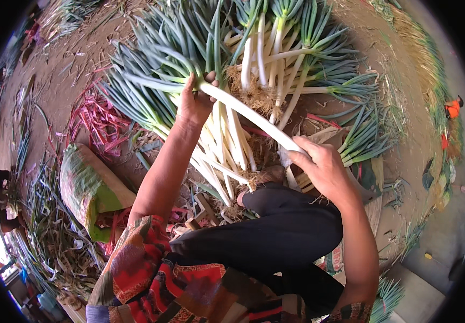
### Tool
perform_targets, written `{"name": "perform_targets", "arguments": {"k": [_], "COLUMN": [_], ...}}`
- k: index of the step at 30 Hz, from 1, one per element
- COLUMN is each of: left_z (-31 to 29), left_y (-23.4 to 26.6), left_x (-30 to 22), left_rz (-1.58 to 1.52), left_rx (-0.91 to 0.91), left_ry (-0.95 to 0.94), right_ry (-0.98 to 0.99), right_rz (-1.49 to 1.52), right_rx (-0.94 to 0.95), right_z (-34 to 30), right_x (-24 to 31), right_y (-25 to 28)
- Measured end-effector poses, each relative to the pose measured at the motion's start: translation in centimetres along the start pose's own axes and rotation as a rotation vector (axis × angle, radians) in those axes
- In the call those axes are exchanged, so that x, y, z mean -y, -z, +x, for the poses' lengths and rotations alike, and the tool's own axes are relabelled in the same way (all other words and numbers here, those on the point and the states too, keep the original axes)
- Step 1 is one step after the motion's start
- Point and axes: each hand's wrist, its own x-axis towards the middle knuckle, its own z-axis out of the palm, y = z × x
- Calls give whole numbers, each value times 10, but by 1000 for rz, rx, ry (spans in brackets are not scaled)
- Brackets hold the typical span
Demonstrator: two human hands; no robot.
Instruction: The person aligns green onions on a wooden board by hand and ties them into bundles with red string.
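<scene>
A single long green onion (248, 112) stretches between my hands, its white stalk slanting down to the right. My left hand (196, 99) is closed round the stalk just below the green leaves. At the root end my right hand (318, 164) grips the stalk, and its fingers hide the roots. Beneath lies a pile of cleaned-looking green onions (227, 137), white stalks toward me and leaves pointing away. Farther off to the right is another heap of green onions (275, 64) with brown, soil-covered roots (254, 94).
Red plastic strips (100, 118) lie on the dirt ground left of the pile. Nearer is a sack (95, 188) with a green lining, beside a litter of stripped leaves (63, 231). My bent leg (275, 220) is below the onions. A person in orange (453, 109) is far right.
</scene>
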Motion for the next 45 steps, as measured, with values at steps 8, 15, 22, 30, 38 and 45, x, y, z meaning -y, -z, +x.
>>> {"name": "perform_targets", "arguments": {"k": [8, 15, 22, 30, 38, 45], "left_z": [-24, -30, -22, 10, 33, -15], "left_y": [-123, -153, -151, -179, -115, 50], "left_x": [68, 108, 154, 227, 395, 451], "left_rz": [411, 919, 848, 1311, 1643, 2015], "left_rx": [145, 357, 147, 318, 1312, 1960], "left_ry": [-197, -148, -92, -285, -67, -18], "right_ry": [-87, -223, -345, -238, -343, -969], "right_rz": [44, 405, 587, 470, 593, 256], "right_rx": [-263, -371, -388, -786, -1364, -1382], "right_z": [-39, -56, -83, -79, -80, -81], "right_x": [-77, -117, -150, -196, -291, -432], "right_y": [19, 5, -12, -73, 12, -71]}}
